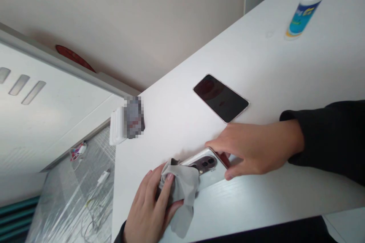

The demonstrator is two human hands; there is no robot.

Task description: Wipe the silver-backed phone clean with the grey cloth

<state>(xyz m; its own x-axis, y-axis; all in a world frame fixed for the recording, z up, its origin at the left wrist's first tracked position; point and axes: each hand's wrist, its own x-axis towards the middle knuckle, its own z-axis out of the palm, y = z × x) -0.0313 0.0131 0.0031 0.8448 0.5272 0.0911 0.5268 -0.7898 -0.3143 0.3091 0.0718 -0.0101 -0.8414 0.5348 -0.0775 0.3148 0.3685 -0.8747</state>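
**Two phones, one cloth, one spray bottle**

Your left hand (151, 209) is pressing one grey cloth (181, 190) against the silver phone (207, 169) lying camera-up at the desk's (285, 83) front edge. Your right hand (256, 148) is gripping that phone. Behind it, a second phone (221, 98) is lying screen-up, one spray bottle (306, 5) standing farther right.

You see a bright, evenly lit frame, soft and slightly blurred throughout. The white surface (285, 72) is nearly washed out at the upper right. Faint shadows sit under your hands at lower centre. One small patch at centre left is pixelated. The whole view is tilted.
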